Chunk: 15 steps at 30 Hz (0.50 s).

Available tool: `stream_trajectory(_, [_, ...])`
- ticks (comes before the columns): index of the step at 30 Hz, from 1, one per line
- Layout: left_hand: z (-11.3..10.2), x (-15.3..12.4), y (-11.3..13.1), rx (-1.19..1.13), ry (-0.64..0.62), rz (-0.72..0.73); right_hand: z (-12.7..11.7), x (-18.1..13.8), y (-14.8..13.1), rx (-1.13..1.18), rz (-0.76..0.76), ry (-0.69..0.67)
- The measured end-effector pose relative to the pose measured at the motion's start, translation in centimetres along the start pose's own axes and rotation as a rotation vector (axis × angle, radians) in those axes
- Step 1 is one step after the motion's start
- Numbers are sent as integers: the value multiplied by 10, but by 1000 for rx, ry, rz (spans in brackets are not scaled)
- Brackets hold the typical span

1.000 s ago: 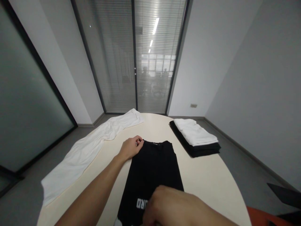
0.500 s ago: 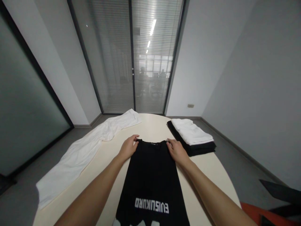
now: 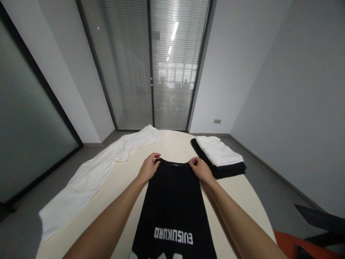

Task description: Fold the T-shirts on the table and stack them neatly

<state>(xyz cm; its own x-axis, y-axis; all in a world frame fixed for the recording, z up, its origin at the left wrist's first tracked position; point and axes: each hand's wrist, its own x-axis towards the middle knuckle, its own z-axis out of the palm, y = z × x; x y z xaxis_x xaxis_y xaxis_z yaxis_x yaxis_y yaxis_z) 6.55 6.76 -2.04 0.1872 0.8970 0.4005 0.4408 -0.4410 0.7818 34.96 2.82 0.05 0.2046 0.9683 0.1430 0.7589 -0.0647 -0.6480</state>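
A black T-shirt (image 3: pixel 175 198) lies lengthwise on the table in front of me, its collar at the far end and its white printed lettering upside down to me. Its sides look folded in, making a long narrow shape. My left hand (image 3: pixel 149 167) pinches the far left corner beside the collar. At the far right corner, my right hand (image 3: pixel 199 168) grips the cloth between thumb and fingers. The shirt's near end runs out of the picture at the bottom.
White garments (image 3: pixel 99 172) stretch along the table's left edge. A stack of folded clothes, white cloth (image 3: pixel 218 151) on top of black cloth (image 3: pixel 231 171), sits at the right. The round pale table (image 3: pixel 172 144) stands before a glass partition. An orange-red chair (image 3: pixel 293 246) is at lower right.
My right fingers have closed more tightly on the shirt's right corner, and the collar edge looks slightly raised. The view has shifted a little.
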Motion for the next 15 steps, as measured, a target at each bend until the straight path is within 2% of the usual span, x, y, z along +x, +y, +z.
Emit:
stream_trajectory(3, [-6, -2, 8, 74, 7, 50, 1, -5, 1, 27, 3, 48])
stream_trajectory(5, [-8, -4, 15, 157, 13, 126, 0, -6, 5, 80, -51, 39])
stream_trajectory(10, [-11, -12, 26, 281, -165, 224, 2, -3, 10, 201, -177, 38])
stream_trajectory(15, [-11, -15, 29, 314, -181, 240, 3, 1, 5, 78, -189, 69])
